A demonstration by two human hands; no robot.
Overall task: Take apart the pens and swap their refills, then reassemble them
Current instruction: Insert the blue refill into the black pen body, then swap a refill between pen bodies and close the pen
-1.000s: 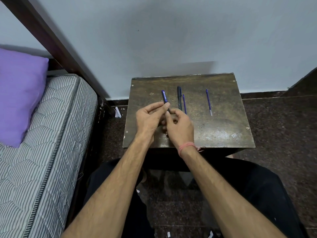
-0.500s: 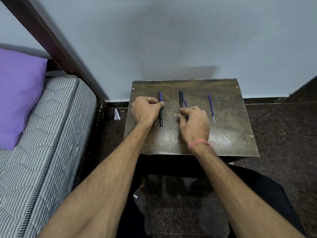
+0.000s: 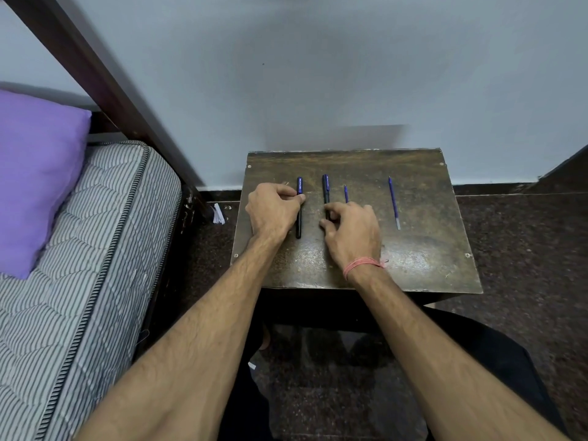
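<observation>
1. My left hand (image 3: 273,210) is down on the small dark table (image 3: 413,265), fingers curled, thumb and forefinger pinched on the blue-capped pen (image 3: 299,206) at about the join of cap and barrel.
2. That pen lies flat on the table, cap end pointing away from me, black barrel running back along the right edge of my left hand, its tip near the heel of that hand.
3. My right hand (image 3: 353,233) is also on the table, fingers bent, fingertips (image 3: 327,218) pressed on the near end of the black pen (image 3: 325,192). Can't tell if it's a real pinch or only resting contact.
4. The black pen lies parallel to the first one, between my two hands, far end sticking out past my right fingertips.
5. Short blue refill (image 3: 346,194): just beyond my right knuckles, near end hidden under the hand.
6. Long blue refill (image 3: 394,202): well right of my right hand, lying free, silver tip toward me.
7. Pink thread band (image 3: 362,265) on my right wrist.
8. Striped mattress (image 3: 79,265) and purple pillow (image 3: 35,173) are far left of my left arm, off the table.
</observation>
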